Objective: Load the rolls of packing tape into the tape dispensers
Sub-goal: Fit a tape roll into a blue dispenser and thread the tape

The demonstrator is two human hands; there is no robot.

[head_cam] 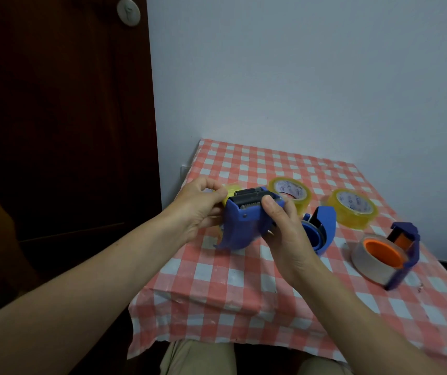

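Both hands hold a blue tape dispenser (240, 226) above the table's left side. My left hand (198, 205) grips its left end, where a yellowish tape roll (229, 192) shows behind the fingers. My right hand (284, 228) clasps its right side, thumb on top near the serrated blade. Two loose yellowish tape rolls lie flat behind: one (290, 192) at centre, one (353, 208) to the right. A second blue dispenser (318, 228) lies empty by my right hand. A third dispenser (387, 255) with an orange hub holds a clear roll at the right.
The small table wears a red and white checked cloth (244, 288) that hangs over the front edge. A pale wall stands behind it and a dark wooden door (54, 117) to the left. My knees show below the table's front.
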